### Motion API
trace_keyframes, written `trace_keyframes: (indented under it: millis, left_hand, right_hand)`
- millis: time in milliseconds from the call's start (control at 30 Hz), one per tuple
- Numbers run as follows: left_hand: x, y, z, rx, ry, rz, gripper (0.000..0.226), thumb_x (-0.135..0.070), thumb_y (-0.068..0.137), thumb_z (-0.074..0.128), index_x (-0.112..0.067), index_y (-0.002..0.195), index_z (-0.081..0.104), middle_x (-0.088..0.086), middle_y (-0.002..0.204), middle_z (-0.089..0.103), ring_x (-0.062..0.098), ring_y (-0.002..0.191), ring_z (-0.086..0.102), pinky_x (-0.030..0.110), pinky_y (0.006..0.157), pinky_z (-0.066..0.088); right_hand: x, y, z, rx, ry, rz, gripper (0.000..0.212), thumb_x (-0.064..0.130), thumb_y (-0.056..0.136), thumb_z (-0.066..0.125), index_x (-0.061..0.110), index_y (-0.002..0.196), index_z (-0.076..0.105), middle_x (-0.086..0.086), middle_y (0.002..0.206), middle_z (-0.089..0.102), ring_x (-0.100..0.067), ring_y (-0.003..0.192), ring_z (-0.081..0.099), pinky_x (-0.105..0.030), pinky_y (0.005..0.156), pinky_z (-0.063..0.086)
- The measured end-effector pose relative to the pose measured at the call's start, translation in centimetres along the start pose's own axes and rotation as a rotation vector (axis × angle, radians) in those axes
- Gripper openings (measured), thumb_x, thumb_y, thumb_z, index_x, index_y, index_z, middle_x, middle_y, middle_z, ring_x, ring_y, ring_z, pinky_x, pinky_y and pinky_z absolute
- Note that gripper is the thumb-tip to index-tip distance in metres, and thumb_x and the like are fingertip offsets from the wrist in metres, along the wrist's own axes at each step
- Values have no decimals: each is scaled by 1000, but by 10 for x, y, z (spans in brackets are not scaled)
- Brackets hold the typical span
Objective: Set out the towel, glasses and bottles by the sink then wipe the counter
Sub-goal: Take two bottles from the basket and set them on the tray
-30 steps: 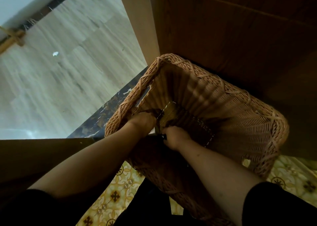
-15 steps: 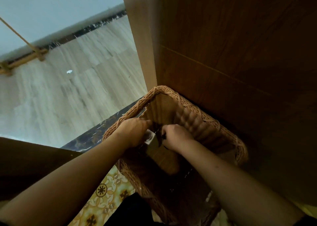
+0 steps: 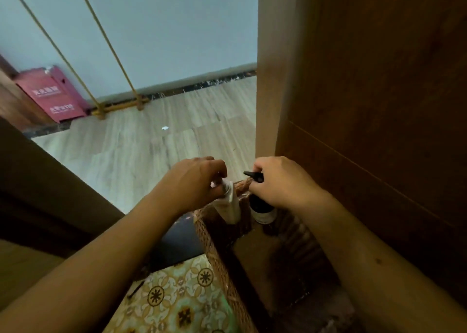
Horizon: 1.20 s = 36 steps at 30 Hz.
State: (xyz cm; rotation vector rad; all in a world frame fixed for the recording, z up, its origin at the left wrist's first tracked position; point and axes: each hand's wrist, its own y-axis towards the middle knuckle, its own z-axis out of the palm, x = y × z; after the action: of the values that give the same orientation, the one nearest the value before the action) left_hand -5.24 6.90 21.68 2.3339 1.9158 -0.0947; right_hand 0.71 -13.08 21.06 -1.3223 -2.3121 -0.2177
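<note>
My left hand [image 3: 195, 181] grips the top of a pale cream bottle [image 3: 228, 207], which hangs tilted over the rim of a wicker basket [image 3: 214, 246]. My right hand [image 3: 280, 181] holds a dark bottle [image 3: 261, 210] by its black pump head, whose nozzle points left. Both bottles are lifted above the basket's inside. The basket stands on the floor below my arms, against a dark wooden panel. No towel, glasses or sink are in view.
A tall dark wooden cabinet side [image 3: 379, 105] fills the right. Patterned floor tiles [image 3: 177, 297] lie under my left arm, with pale wood flooring [image 3: 151, 143] beyond. A red box [image 3: 50, 95] stands against the far wall, by two slanted ropes [image 3: 106, 42].
Both hands have come up out of the basket, each lifting a bottle. The view has tilted up from the basket toward the floor and far wall.
</note>
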Motion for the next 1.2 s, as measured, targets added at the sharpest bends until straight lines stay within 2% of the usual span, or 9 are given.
trace_keyframes:
  millis: [100, 233, 367, 467, 633, 733, 900, 1000, 1200]
  left_hand:
    - [27, -39, -34, -132, -65, -78, 39, -40, 89, 69, -28, 124, 58, -11, 102, 70, 0, 67, 51, 8, 64, 32]
    - [74, -107, -69, -192, -124, -229, 41, -41, 88, 70, -34, 124, 53, -14, 102, 68, -9, 65, 51, 9, 63, 36]
    - [121, -187, -92, -188, -53, -367, 31, -45, 86, 69, -39, 113, 57, -18, 97, 66, -6, 69, 53, 13, 63, 42]
    - [154, -266, -103, -189, 4, -467, 25, -46, 84, 68, -36, 106, 62, -15, 92, 65, 1, 75, 59, 27, 68, 56]
    - [206, -408, -109, -107, 24, -648, 21, -44, 83, 67, -32, 100, 64, -11, 91, 67, 11, 78, 62, 36, 67, 55]
    - [234, -490, -109, -53, 21, -781, 19, -45, 83, 67, -32, 97, 62, -12, 89, 65, 12, 80, 61, 35, 68, 54]
    - [258, -619, -101, -17, 27, -970, 20, -45, 85, 66, -32, 82, 51, -11, 77, 56, 15, 73, 56, 32, 59, 43]
    - [263, -686, -98, -8, 28, -1099, 20, -46, 86, 64, -28, 89, 57, -7, 81, 60, 17, 76, 58, 35, 62, 47]
    - [265, -777, -88, -42, 23, -1335, 21, -53, 82, 64, -39, 91, 51, -13, 83, 56, 14, 76, 53, 33, 63, 44]
  right_hand:
    - [50, 8, -11, -35, -35, -105, 10, 35, 87, 67, 32, 90, 58, 10, 77, 55, -8, 68, 53, -25, 49, 34]
    - [128, 13, -2, -39, -53, -236, 11, 36, 86, 68, 34, 91, 59, 15, 75, 53, -6, 66, 53, -22, 50, 36]
    - [211, 10, 32, -10, -83, -360, 16, 35, 85, 70, 29, 98, 64, 13, 76, 51, -6, 69, 53, -19, 54, 37]
    - [284, -1, 74, 68, -127, -435, 21, 34, 87, 71, 25, 106, 66, 7, 86, 57, -12, 75, 58, -22, 65, 44]
    - [402, -32, 157, 209, -153, -592, 14, 34, 88, 71, 30, 95, 60, 5, 87, 61, -9, 73, 58, -25, 72, 47]
    - [471, -55, 212, 281, -178, -675, 14, 38, 87, 71, 28, 93, 63, 6, 86, 64, -13, 77, 63, -30, 75, 56]
    - [573, -96, 292, 424, -297, -848, 15, 40, 86, 69, 34, 82, 56, 10, 78, 59, -8, 68, 58, -28, 60, 52]
    - [620, -122, 324, 502, -350, -942, 24, 36, 87, 67, 33, 73, 48, 7, 78, 57, -10, 67, 55, -27, 50, 40]
    - [688, -157, 367, 579, -301, -1116, 20, 30, 90, 65, 28, 79, 48, 6, 78, 53, -14, 69, 53, -29, 52, 38]
